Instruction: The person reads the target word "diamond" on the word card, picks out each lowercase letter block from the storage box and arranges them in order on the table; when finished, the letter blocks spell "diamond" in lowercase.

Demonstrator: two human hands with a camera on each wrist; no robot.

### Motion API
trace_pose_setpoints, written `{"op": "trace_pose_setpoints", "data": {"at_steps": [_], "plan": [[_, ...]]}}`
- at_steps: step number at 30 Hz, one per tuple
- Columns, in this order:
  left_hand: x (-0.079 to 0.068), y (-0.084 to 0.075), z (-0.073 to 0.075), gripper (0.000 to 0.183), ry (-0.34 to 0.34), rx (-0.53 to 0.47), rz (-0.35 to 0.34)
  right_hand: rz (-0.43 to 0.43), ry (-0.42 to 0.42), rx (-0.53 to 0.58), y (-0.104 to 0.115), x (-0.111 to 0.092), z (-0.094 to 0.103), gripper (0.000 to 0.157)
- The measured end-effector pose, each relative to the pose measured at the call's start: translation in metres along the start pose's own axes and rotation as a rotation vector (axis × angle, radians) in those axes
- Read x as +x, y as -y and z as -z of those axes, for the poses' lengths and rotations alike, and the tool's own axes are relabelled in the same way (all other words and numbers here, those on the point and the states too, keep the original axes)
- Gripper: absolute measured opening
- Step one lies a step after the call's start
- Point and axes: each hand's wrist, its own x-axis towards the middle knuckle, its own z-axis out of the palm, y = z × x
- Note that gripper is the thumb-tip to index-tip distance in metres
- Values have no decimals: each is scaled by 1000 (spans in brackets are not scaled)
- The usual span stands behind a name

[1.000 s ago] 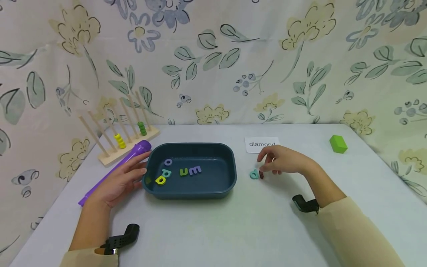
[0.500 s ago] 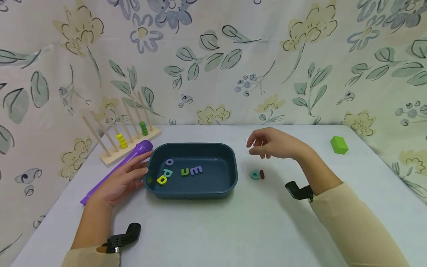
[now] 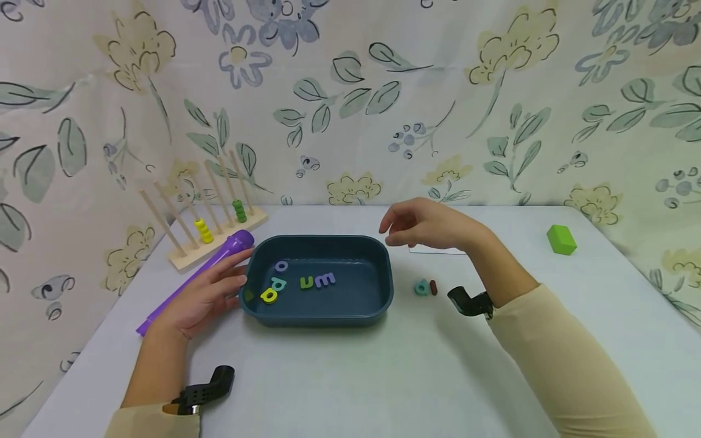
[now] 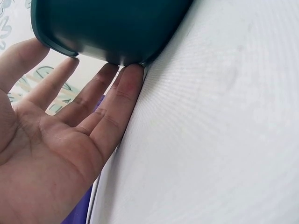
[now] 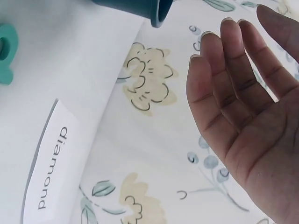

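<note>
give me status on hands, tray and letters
Left hand touching side of tray. Right hand raised, empty, hiding most of card from head view. Letters in tray, two more on table right of it.

A play-and-learning spot, whether home or classroom is unclear — toy letters (image 3: 434, 288) and a card printed "diamond" (image 5: 49, 168) lie on a white table (image 3: 350, 383), a pegged counting frame (image 3: 219, 235) stands toward its far left corner, and flower-printed cloth (image 3: 350, 121) hangs beyond the far edge.
</note>
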Motion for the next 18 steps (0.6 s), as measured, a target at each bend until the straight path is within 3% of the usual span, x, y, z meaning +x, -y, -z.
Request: {"op": "trace_pose_setpoints", "data": {"at_steps": [18], "plan": [[-1, -1, -1, 61, 1, 6, -2, 35, 88, 57, 27, 31, -8, 21]]}}
